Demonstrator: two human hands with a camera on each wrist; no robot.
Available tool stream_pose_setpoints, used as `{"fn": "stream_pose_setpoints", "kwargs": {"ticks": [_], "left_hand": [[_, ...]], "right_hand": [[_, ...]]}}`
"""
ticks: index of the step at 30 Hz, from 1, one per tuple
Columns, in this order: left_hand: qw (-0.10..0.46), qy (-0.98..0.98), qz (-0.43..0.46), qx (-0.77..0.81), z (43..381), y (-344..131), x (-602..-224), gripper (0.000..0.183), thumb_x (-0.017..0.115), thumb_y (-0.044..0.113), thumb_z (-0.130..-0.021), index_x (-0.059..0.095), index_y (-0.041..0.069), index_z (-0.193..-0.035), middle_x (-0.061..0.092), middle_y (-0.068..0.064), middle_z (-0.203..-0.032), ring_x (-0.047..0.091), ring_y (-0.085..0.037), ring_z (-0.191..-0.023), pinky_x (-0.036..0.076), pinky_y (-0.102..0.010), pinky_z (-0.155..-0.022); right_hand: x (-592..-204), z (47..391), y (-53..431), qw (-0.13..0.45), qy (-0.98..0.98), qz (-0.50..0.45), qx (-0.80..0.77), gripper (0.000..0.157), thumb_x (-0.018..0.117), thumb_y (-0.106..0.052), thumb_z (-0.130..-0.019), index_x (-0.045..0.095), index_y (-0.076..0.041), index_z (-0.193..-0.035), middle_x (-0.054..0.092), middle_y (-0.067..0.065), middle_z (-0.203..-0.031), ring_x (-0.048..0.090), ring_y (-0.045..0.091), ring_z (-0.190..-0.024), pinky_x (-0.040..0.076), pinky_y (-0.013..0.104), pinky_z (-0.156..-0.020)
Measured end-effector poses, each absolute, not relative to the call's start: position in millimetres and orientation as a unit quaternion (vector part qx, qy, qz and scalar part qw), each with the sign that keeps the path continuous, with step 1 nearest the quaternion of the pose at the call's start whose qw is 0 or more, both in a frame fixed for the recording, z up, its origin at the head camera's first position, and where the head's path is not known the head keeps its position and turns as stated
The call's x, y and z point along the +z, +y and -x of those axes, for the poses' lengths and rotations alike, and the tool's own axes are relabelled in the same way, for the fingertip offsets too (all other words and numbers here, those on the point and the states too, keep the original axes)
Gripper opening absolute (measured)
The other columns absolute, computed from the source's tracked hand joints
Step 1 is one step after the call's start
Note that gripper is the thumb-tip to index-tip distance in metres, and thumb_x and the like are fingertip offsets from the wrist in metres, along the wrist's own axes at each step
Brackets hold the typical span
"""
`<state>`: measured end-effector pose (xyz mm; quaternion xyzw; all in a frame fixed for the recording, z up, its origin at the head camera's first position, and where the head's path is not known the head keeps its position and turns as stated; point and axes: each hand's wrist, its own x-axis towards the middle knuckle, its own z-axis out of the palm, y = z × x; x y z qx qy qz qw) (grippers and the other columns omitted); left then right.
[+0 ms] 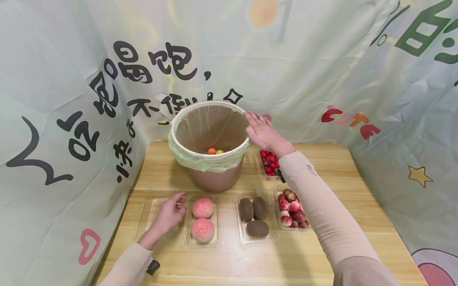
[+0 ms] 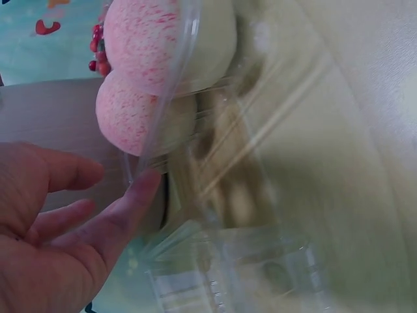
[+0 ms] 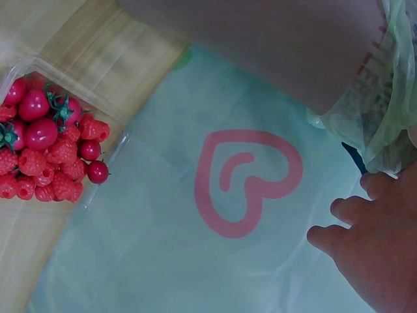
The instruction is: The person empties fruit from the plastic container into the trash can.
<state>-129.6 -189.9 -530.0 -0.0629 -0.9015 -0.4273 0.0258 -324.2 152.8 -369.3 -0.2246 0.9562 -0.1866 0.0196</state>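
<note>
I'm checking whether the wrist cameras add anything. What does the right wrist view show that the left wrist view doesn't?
Only the right wrist view shows the right hand by the bin's green liner, a red heart on the cloth, and the full tray of raspberries and cherry tomatoes. Only the left wrist view shows the left hand touching the clear tray holding two pink peaches. Both show the wooden table.

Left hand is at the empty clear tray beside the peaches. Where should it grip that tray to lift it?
Probably the empty clear tray's near-left rim, pinched from the left. The left hand already rests on it, that edge is free, and the peach tray sits close against its right side. The thin wall looks flexible, so pinch the lip.
</note>
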Motion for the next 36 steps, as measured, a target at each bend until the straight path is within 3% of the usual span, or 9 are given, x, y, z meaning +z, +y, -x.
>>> {"fn": "stream_pose_setpoints", "kwargs": {"ticks": [9, 15, 21, 25, 29, 36], "left_hand": [[-0.007, -0.901, 0.033, -0.434, 125, -188, -544, 0.059, 0.067, -0.013, -0.087, 0.055, -0.009, -0.145, 0.073, -0.028, -0.112, 0.075, -0.026, -0.086, 0.063, -0.025, -0.072], [-0.018, -0.895, 0.027, -0.445, 122, -181, -552, 0.065, 0.067, -0.014, -0.088, 0.047, -0.013, -0.15, 0.074, -0.025, -0.103, 0.074, -0.023, -0.074, 0.059, -0.02, -0.059], [-0.048, -0.877, 0.005, -0.479, 120, -177, -555, 0.07, 0.065, -0.012, -0.092, 0.037, -0.013, -0.156, 0.073, -0.023, -0.103, 0.072, -0.027, -0.066, 0.057, -0.024, -0.049], [-0.06, -0.879, -0.004, -0.473, 120, -177, -553, 0.071, 0.065, -0.008, -0.094, 0.035, -0.01, -0.158, 0.073, -0.021, -0.1, 0.067, -0.02, -0.058, 0.055, -0.025, -0.047], [-0.085, -0.88, -0.013, -0.467, 119, -178, -550, 0.066, 0.064, -0.003, -0.099, 0.034, -0.013, -0.157, 0.072, -0.018, -0.092, 0.063, -0.016, -0.054, 0.052, -0.024, -0.045], [-0.12, -0.867, -0.032, -0.483, 119, -178, -545, 0.046, 0.057, -0.002, -0.102, 0.049, -0.016, -0.145, 0.074, -0.016, -0.084, 0.071, -0.026, -0.062, 0.056, -0.031, -0.047]], "right_hand": [[-369, 324, 153, 0.024, 0.957, 0.22, -0.188, 0.071, 0.016, -0.038, -0.105, 0.01, -0.013, -0.171, 0.011, 0.017, -0.178, 0.009, 0.042, -0.164, 0.007, 0.066, -0.132], [-370, 324, 153, 0.02, 0.957, 0.222, -0.187, 0.071, 0.017, -0.037, -0.105, 0.011, -0.013, -0.171, 0.012, 0.017, -0.178, 0.01, 0.042, -0.164, 0.009, 0.065, -0.132], [-370, 324, 153, 0.017, 0.957, 0.223, -0.187, 0.071, 0.017, -0.039, -0.105, 0.012, -0.013, -0.171, 0.013, 0.017, -0.177, 0.011, 0.041, -0.164, 0.009, 0.064, -0.132], [-369, 324, 153, 0.019, 0.957, 0.221, -0.187, 0.071, 0.016, -0.04, -0.104, 0.012, -0.014, -0.171, 0.014, 0.016, -0.178, 0.011, 0.04, -0.165, 0.01, 0.064, -0.132], [-369, 324, 152, 0.021, 0.957, 0.217, -0.19, 0.072, 0.016, -0.041, -0.104, 0.012, -0.015, -0.171, 0.014, 0.015, -0.178, 0.01, 0.039, -0.165, 0.008, 0.063, -0.133], [-371, 324, 153, 0.022, 0.957, 0.213, -0.198, 0.071, 0.016, -0.041, -0.104, 0.012, -0.016, -0.171, 0.014, 0.015, -0.178, 0.01, 0.038, -0.165, 0.007, 0.061, -0.133]]}}
